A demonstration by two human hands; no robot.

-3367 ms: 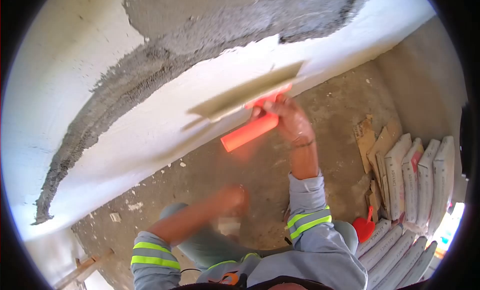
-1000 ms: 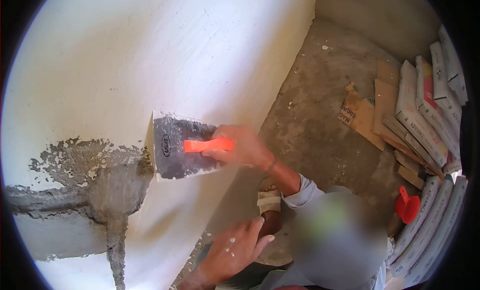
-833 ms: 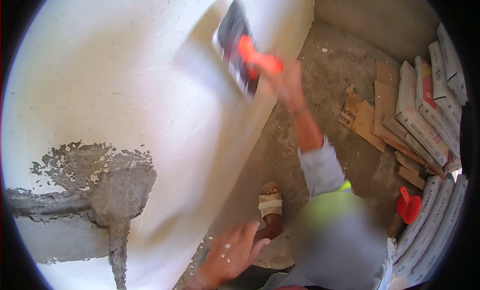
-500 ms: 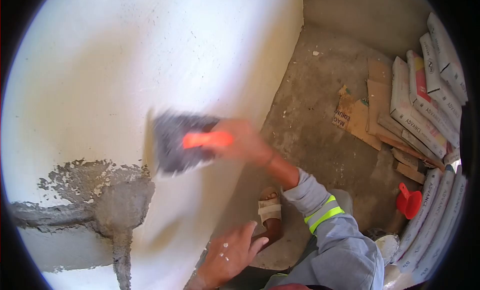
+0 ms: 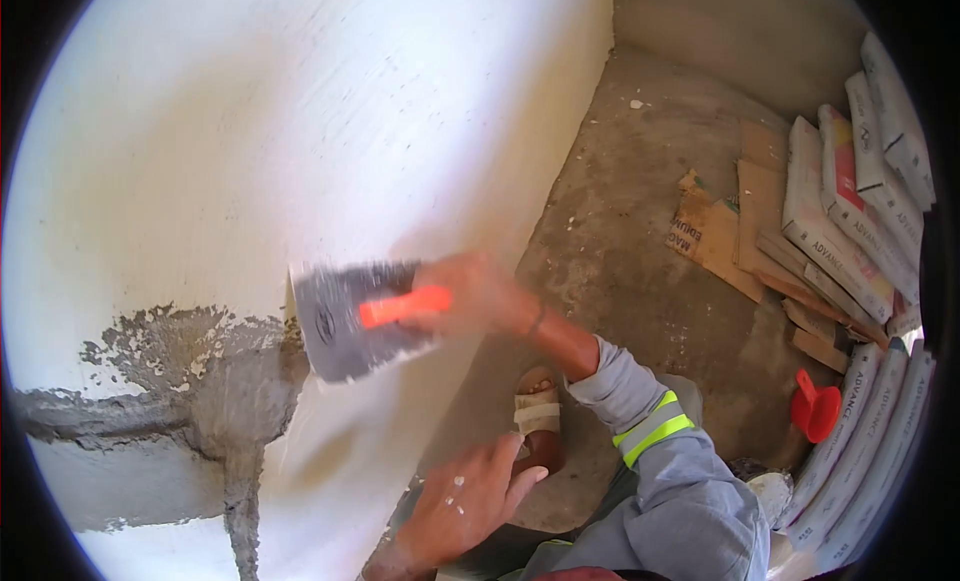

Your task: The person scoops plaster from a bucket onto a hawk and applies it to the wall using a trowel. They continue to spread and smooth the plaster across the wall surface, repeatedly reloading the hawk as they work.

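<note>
My right hand (image 5: 475, 296) grips the orange handle of a plastering trowel (image 5: 340, 346), its fingers wrapped round it and slightly blurred. The trowel's grey rectangular blade lies against the white wall (image 5: 400, 111), with whitish smears along its edges. Left of the blade is a rough grey patch (image 5: 245, 396), where bare cement meets the white coat. Low in the view, my left hand (image 5: 465, 506) holds nothing; its thumb stands apart from the fingers, and white specks dot its back.
Stacked bags (image 5: 835, 241) line the right side, with more bags (image 5: 850, 451) standing below them. Flattened cardboard (image 5: 715, 231) lies on the concrete floor (image 5: 640, 151). A red scoop (image 5: 817, 406) rests by the lower bags. My sandalled foot (image 5: 537, 401) is near the wall's base.
My right hand and the trowel have moved slightly down the wall, towards the grey patch. My left hand has shifted a little, still open. The view has tilted slightly.
</note>
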